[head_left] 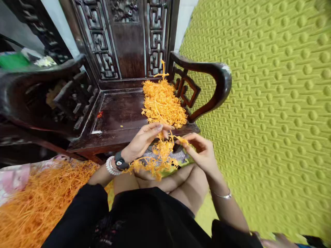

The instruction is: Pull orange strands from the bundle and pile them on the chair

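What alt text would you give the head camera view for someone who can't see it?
A seated person's left hand and right hand pinch a tangled clump of thin orange strands over their lap. More strands lie heaped on the seat of a dark carved wooden armchair ahead and in a loose orange pile at left, on a bumpy yellow-green mat.
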Demonstrator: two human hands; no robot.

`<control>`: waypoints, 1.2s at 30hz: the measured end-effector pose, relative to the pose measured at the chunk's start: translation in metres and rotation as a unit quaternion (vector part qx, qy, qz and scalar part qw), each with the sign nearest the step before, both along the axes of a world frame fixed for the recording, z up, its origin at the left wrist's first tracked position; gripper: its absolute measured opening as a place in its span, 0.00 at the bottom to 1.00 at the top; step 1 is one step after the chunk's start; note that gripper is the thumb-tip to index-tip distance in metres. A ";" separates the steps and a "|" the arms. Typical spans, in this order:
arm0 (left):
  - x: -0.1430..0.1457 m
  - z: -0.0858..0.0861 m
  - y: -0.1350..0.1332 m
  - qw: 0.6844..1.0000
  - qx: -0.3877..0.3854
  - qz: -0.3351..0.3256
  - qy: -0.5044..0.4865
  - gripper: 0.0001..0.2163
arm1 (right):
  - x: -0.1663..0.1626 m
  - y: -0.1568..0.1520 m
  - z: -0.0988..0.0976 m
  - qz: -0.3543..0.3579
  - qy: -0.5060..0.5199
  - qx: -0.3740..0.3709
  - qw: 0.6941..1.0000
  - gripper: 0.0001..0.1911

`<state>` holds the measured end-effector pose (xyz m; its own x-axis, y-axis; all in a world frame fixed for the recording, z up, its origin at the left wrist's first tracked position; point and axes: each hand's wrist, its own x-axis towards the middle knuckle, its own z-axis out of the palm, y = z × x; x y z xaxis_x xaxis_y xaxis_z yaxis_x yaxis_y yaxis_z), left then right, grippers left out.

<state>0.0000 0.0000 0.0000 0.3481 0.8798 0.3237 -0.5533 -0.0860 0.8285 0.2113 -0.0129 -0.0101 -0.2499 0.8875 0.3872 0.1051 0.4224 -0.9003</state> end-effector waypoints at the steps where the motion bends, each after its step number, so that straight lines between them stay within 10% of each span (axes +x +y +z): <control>1: 0.004 -0.003 -0.001 1.000 -0.009 0.004 -0.012 0.10 | -0.002 -0.001 0.000 0.032 0.026 -0.021 0.999 0.05; 18: 0.027 -0.044 -0.045 0.958 -0.222 -0.021 -0.180 0.13 | -0.052 0.005 -0.011 0.114 0.051 -0.212 0.969 0.17; 29: 0.016 -0.053 -0.064 0.956 -0.156 -0.025 -0.248 0.12 | -0.034 0.004 0.014 -0.056 0.283 -0.070 0.955 0.21; 32: 0.004 -0.058 -0.075 0.948 -0.166 0.022 -0.272 0.13 | 0.001 0.030 0.038 -0.169 0.311 0.131 0.926 0.24; 36: -0.009 -0.059 -0.072 0.946 -0.194 0.067 -0.252 0.21 | 0.003 0.099 0.041 -0.186 0.142 0.120 0.965 0.21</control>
